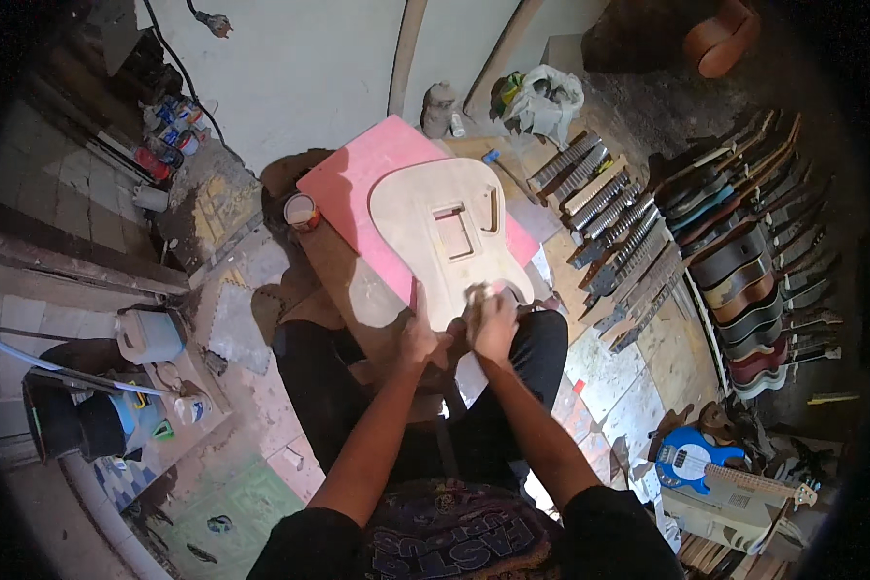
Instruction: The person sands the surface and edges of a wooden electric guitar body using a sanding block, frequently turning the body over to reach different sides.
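Observation:
A pale, unfinished wooden electric guitar body [414, 208] lies on a pink board [343, 179], with cut-out cavities in its middle and at its far right. My left hand [420, 336] grips its near left edge, thumb raised along the side. At the near right, by the cutaway, my right hand [494, 327] is closed and pressed against the wood. A small pale piece shows at its fingertips, too blurred to name. Beneath the pink board is a brown board [367, 300], which reaches back toward my knees.
An open tin [302, 213] stands left of the pink board. Several guitar necks [614, 222] lie in a row at the right, before a rack of guitars [744, 300]. A blue bass guitar [686, 459] rests at the lower right; a white jug [150, 335] sits at the left.

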Demonstrator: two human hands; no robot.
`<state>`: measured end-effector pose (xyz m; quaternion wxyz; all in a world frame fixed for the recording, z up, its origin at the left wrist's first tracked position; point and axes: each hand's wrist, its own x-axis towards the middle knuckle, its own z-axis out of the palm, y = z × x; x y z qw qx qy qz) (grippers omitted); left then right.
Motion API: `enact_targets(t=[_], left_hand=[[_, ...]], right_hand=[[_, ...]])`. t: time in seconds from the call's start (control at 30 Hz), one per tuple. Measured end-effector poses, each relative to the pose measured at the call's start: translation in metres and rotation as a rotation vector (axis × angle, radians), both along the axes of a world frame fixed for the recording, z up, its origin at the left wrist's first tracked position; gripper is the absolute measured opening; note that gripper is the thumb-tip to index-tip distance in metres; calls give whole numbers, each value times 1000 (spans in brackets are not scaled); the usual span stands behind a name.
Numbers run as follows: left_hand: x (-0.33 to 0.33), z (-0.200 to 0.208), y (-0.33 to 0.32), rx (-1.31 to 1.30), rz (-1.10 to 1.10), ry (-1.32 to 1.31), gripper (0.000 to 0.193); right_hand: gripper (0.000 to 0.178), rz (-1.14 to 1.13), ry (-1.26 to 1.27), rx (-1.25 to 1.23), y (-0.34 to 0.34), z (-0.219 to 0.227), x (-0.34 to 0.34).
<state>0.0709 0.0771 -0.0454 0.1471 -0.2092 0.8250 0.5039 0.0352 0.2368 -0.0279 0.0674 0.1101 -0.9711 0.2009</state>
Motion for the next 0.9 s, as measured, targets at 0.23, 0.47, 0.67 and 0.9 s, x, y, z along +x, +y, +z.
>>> enact_targets(t=[0.23, 0.47, 0.67, 0.9], left_hand=[[6, -3, 0, -35, -6, 102, 136], [4, -2, -5, -31, -29, 72, 131], [1, -4, -3, 23, -7, 57, 136], [4, -23, -4, -14, -47, 71, 129]], right_hand=[[41, -28, -169, 9, 12, 28, -25], [37, 54, -82, 0, 14, 22, -21], [44, 142, -166, 102, 6, -8, 18], [46, 62, -239, 20, 0, -28, 27]])
